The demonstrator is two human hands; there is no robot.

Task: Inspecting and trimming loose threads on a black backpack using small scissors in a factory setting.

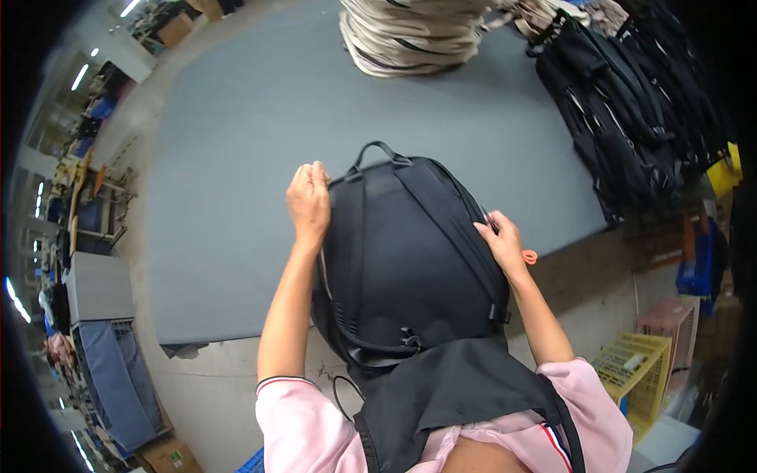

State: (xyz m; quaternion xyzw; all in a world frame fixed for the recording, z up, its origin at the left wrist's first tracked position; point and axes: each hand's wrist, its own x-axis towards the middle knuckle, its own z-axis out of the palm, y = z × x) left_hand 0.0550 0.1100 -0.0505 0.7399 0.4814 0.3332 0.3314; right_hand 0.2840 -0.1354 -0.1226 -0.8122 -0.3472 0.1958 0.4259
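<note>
A black backpack (394, 252) stands at the table's near edge in front of me, its shoulder straps and top carry handle showing. My left hand (308, 201) is closed at the pack's upper left edge, fingers curled together. They seem to pinch the edge or something thin there, but the fingertips are partly hidden. On the pack's right side, my right hand (502, 240) is closed round what looks like a small pair of scissors. Their orange loop handle (531, 257) sticks out near the wrist, and a dark, thin tip shows by the fingers against the side seam.
A grey-covered table (236, 158) spreads beyond the pack. Folded beige bags (410, 39) are stacked at its far side. Several black backpacks (615, 118) lie at the right. Yellow and pink crates (631, 366) stand on the floor at lower right. A black apron (465, 386) covers my front.
</note>
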